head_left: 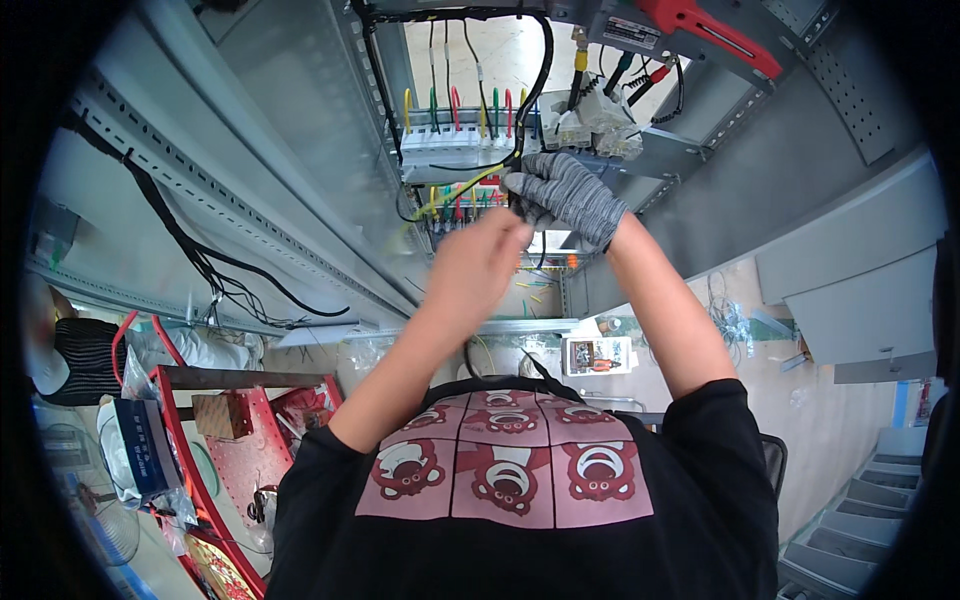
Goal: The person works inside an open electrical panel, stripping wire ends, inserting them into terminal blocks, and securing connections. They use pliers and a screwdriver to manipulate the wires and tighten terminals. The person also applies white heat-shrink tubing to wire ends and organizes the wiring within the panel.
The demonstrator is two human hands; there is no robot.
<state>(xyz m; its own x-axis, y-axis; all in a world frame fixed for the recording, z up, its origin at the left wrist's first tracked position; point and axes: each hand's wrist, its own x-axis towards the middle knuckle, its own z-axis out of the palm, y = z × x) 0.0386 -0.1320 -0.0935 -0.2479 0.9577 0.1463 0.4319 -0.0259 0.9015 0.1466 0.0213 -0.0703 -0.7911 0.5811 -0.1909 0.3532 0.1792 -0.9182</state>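
Grey metal cabinet (300,190), coloured wires (470,110) inside, both hands reaching in

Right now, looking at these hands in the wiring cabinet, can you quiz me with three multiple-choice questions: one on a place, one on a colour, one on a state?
1. Where is the red-handled tool?
A. upper right, above the hands
B. in the bare hand
C. on the shirt

2. What colour is the glove on the right hand?
A. orange
B. speckled grey
C. blue

3. How is the left hand?
A. gloved
B. resting on the red cart
C. bare, raised to the wires

Answers: 1 A, it lies above the hands at the upper right. 2 B, grey knit shows. 3 C, skin shows, close to the yellow wire.
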